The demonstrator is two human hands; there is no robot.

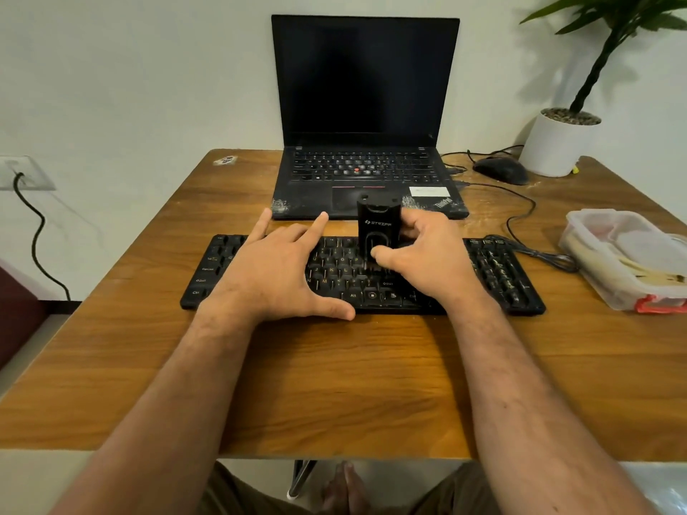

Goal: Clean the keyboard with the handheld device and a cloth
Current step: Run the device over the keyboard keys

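- Right hand [427,254], fingers curled round the black handheld device [378,232], standing upright on the keyboard [498,269] at frame centre.
- Left hand [275,273], fingers spread, presses the keys.

The table [334,366] under my arms is wood-grain, smooth with a soft sheen. The keyboard [498,269] near its middle is black matt plastic. The device [377,224] I grip in my right hand [427,254] is black plastic, slightly glossy. At the far edge, the laptop [366,105] is matt black, its palm rest scuffed whitish. The box [628,254] at the right edge is cloudy clear plastic; the pot [554,146] looks smooth matt white.
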